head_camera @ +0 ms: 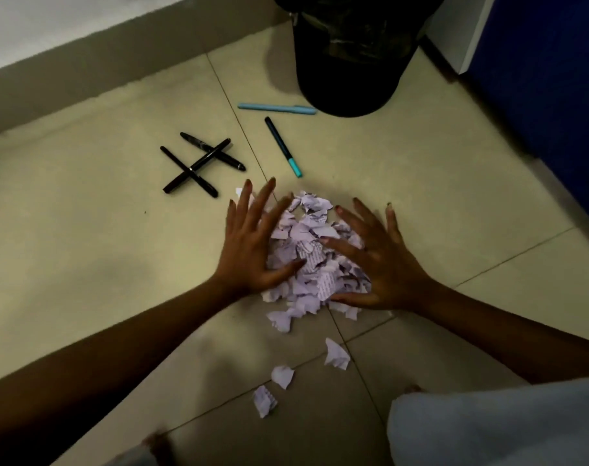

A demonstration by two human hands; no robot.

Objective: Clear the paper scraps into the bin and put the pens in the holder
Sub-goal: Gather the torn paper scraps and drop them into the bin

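Observation:
A heap of torn white paper scraps [311,253] lies on the tiled floor in the middle of the view. My left hand [252,250] presses against its left side and my right hand [383,264] against its right side, fingers spread on both. Three loose scraps [336,354] lie nearer to me. Three black pens [198,164] lie crossed over each other to the upper left. A black pen with a teal cap [283,147] and a light blue pen [276,108] lie just in front of the black bin [350,72]. No pen holder is in view.
A wall with a grey skirting [94,62] runs along the back left. A dark blue cabinet [548,79] stands at the right, close to the bin. A pale cloth over my knee [498,428] fills the bottom right corner.

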